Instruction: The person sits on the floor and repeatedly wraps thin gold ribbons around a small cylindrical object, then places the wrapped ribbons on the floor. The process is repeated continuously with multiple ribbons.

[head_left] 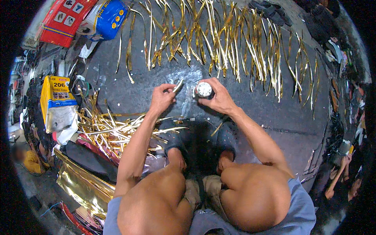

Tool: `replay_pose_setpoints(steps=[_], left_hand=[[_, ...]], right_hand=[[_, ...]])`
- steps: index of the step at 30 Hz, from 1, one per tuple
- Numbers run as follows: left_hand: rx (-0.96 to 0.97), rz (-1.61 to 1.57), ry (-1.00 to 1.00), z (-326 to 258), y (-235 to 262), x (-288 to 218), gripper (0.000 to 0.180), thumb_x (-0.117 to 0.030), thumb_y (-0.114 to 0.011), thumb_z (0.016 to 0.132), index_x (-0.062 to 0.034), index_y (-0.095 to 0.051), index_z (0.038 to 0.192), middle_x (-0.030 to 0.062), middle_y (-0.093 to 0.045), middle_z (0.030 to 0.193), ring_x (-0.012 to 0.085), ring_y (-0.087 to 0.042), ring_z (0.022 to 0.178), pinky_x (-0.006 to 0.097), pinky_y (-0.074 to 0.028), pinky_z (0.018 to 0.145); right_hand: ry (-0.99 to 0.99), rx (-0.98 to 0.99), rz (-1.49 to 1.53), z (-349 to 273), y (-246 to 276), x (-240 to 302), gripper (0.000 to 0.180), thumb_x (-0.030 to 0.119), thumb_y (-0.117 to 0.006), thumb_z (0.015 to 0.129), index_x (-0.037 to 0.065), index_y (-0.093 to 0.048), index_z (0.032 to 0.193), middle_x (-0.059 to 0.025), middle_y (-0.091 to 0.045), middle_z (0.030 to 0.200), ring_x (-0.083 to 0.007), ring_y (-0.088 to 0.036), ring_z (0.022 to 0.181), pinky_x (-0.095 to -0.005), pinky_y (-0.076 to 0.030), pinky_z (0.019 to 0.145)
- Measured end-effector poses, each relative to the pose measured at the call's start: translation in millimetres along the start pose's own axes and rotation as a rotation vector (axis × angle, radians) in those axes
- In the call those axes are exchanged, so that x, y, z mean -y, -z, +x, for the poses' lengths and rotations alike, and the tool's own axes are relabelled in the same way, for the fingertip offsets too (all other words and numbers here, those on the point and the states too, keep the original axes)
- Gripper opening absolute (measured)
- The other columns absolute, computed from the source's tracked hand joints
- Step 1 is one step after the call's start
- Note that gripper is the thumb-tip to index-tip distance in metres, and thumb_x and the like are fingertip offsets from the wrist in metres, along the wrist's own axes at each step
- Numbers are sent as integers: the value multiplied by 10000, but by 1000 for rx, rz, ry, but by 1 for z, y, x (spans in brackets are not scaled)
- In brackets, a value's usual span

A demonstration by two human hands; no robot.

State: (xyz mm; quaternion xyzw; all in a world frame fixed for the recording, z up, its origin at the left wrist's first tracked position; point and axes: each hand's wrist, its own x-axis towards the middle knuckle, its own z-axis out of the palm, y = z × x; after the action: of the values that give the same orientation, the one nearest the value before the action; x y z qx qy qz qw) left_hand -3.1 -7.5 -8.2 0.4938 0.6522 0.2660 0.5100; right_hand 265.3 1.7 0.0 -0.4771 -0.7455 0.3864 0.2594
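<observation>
My left hand [163, 96] is closed in a pinch on a short pale, shiny strip [178, 85]; its exact kind is too small to tell. Just to the right, my right hand [219, 97] wraps round a small round container [204, 89] with a silvery, whitish top and a dark side. Both hands are over a whitish smeared patch [184, 76] on the dark board [156, 76]. Beyond them, many narrow gold strips [219, 39] lie spread in a long row. A heap of loose gold strips [111, 127] lies by my left forearm.
At the left stands a yellow-and-blue can [58, 102]. Farther back are a red box [64, 23] and a blue container [107, 19]. A gold sheet [84, 182] lies near my left knee. Dark sandals [270, 11] rest at the far edge. Another person's arm [338, 176] shows at right.
</observation>
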Motion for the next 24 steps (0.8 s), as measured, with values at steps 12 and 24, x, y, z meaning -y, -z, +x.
replay_pose_setpoints(steps=[12,24], left_hand=[[410,-661,287,9,-24,2,432,69,-610,823,51,-663,1251,86,-712,892,115,-670,669,221,-547,588],[341,-160,85,28,-35,-11,256,2,-759,748,22,-689,992,81,-712,748,135,-666,600,284,-529,565]], right_hand=[[-286,-494,419,11,-17,21,605,178,-875,775,-19,-532,1231,-173,-747,1015,-217,-741,887,-345,-589,769],[-314,-554,172,-15,30,-9,580,236,-882,763,0,-580,1199,-136,-747,1015,-214,-740,856,-356,-585,746]])
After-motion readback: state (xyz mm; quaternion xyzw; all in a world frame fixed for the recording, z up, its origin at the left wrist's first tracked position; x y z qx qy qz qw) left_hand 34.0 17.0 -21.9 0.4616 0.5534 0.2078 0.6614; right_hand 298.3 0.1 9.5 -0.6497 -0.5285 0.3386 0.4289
